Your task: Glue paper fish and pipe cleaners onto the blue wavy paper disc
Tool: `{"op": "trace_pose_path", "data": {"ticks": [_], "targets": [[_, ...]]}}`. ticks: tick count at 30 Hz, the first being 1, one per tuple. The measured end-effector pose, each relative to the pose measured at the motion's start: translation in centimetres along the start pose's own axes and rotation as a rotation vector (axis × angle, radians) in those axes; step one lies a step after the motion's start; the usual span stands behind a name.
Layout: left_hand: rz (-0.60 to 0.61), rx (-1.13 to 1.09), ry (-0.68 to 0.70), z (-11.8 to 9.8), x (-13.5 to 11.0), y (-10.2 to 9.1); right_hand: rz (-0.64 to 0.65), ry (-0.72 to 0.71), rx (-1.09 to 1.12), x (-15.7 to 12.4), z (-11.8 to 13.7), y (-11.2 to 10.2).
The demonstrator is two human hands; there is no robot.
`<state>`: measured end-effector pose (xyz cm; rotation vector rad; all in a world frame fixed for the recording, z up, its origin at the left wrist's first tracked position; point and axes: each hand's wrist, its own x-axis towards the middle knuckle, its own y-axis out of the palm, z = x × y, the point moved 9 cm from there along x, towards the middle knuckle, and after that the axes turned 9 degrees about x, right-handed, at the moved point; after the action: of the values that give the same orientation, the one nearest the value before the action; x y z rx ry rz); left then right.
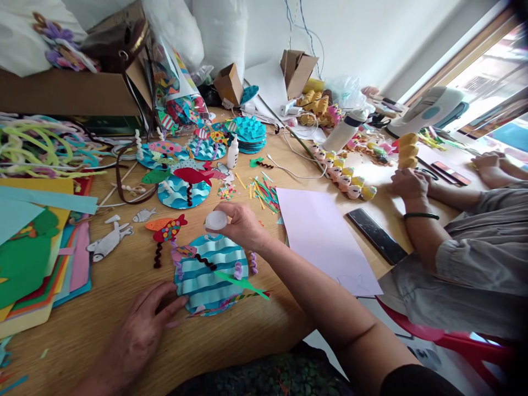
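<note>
My right hand (243,224) grips a small white bottle (216,221), apparently a glue bottle, tipped with its round base towards me. It is over the far edge of a round blue paper disc (214,256) with wavy light-blue strips. My left hand (144,316) rests by the disc's near left edge, thumb and fingers apart, fingertips at its rim. On the disc lie a green paper strip (235,279), a pink paper fish (184,252) and curled purple and black pieces. A dotted red fish (170,228) lies just beyond its left side.
Coloured paper sheets (61,247) are piled at left. Finished-looking fish discs (183,192) and another white bottle (233,152) stand behind. A lilac sheet (322,236) and a black phone (377,235) lie at right. Another person's hands (410,184) hold a yellow spiral piece.
</note>
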<state>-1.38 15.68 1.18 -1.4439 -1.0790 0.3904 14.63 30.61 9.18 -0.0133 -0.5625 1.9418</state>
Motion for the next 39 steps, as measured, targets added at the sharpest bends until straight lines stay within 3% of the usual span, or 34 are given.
{"op": "trace_pose_path", "data": {"ticks": [9, 18, 25, 36, 39], "targets": [[-0.059, 0.022, 0.06, -1.0, 1.0, -1.2, 0.005, -0.021, 0.036, 0.0, -0.2, -0.1], [-0.024, 0.001, 0.023, -0.3, 0.3, -0.5, -0.03, 0.047, 0.031, 0.4, -0.4, -0.7], [-0.036, 0.001, 0.01, -0.5, 0.8, -1.2, 0.03, 0.068, 0.001, 0.1, -0.6, -0.2], [0.038, -0.004, -0.035, 0.4, -0.2, 0.4, 0.053, 0.05, -0.027, 0.1, -0.2, 0.3], [0.006, -0.003, -0.008, 0.0, 0.0, -0.1, 0.077, 0.061, -0.026, 0.0, -0.4, 0.4]]}}
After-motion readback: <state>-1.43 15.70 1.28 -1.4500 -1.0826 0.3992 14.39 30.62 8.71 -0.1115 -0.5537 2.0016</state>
